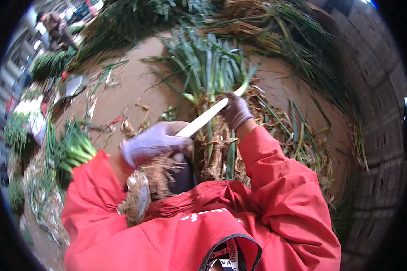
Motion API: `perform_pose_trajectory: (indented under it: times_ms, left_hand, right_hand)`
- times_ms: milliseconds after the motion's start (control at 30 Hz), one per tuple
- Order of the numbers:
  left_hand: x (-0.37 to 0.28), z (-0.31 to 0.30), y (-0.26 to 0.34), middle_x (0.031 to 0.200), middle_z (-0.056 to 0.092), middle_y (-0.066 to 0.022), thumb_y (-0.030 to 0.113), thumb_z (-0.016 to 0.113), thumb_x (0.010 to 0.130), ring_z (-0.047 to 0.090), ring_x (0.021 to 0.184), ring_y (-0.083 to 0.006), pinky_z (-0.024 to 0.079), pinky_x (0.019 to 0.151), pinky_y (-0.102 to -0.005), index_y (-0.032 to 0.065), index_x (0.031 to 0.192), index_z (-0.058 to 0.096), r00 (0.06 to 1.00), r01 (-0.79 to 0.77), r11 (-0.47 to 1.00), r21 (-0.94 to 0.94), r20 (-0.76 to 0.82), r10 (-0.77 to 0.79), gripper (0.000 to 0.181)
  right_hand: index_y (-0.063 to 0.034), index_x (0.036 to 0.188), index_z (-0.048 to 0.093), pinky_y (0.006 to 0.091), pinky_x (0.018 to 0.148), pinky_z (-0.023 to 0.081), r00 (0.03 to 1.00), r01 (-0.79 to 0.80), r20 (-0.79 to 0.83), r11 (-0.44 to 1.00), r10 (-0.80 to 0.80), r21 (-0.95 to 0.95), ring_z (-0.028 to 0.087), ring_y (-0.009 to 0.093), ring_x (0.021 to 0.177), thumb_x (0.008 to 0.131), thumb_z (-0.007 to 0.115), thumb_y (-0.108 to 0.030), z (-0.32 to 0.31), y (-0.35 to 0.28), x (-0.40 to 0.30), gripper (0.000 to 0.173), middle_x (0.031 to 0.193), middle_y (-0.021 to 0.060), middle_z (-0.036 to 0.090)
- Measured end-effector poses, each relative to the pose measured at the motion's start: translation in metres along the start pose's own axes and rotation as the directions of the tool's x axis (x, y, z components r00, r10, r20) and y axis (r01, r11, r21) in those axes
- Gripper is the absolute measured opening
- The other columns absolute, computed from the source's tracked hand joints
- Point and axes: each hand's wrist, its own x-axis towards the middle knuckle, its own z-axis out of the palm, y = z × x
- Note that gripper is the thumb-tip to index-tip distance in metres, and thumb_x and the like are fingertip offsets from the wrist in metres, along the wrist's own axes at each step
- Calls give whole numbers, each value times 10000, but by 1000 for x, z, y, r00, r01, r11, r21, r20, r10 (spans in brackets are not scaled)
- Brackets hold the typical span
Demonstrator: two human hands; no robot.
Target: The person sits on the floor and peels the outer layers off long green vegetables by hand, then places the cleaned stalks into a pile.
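Observation:
A single peeled white stalk, likely a leek or large green onion (205, 117), slants between my two gloved hands. My left hand (157, 140), in a pale purple glove, grips its lower end. Higher up, near where the stalk turns green, my right hand (235, 110) closes around it. Beneath the hands lies a pile of unpeeled stalks (218, 152) with brown dry skins, roots towards me. Their green leaves (210, 64) fan out away from me. Dry peelings (159, 176) hang below my left hand.
Large heaps of green-leaved stalks (291, 44) line the far side. Stacked plastic crates (373, 101) form a wall at right. Peeled bunches (79, 145) lie left, near scattered trimmings (42, 189) on the brown floor (129, 88). Another person (56, 28) stands at far upper left.

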Motion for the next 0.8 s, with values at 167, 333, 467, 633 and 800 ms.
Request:
perform_pose_trajectory:
  times_ms: [167,333,467,633,800]
  left_hand:
    - [-131,-48,59,645,533,-6,149,526,751,465,442,-39,378,382,-160,45,1115,454,977,195,846,496,-178,-121,386]
    - [-234,-91,22,645,508,13,187,531,710,431,500,-37,360,432,-184,45,1053,513,811,388,666,637,-579,82,371]
    - [-307,-118,-67,700,515,-9,299,582,709,468,581,-67,395,503,-190,24,1076,486,731,230,825,516,-651,204,469]
    - [-334,-120,-196,846,526,-34,357,523,777,481,767,-122,414,699,-253,29,1032,472,363,313,867,389,-892,269,418]
    - [-272,-101,-316,780,510,-93,169,431,838,485,703,-158,422,639,-295,-1,992,428,-228,239,952,190,-942,245,230]
  right_hand:
    - [-43,918,512,414,754,428,997,39,70,995,-33,-94,532,294,776,720,497,-275,-83,-38,75,305,878,129,567]
    - [3,907,496,511,732,391,985,-169,-55,977,163,-133,505,353,804,684,507,-440,-76,-28,161,496,908,199,536]
    - [-76,1066,460,399,776,384,861,434,463,780,-211,-451,477,278,908,743,510,-339,87,-17,152,419,996,103,509]
    - [-102,1055,456,305,707,459,608,277,794,931,22,-238,531,217,822,756,547,-306,356,5,22,373,911,83,534]
    - [-46,1091,414,314,754,408,269,462,926,808,265,-366,499,158,829,803,494,-252,406,102,-182,363,981,51,507]
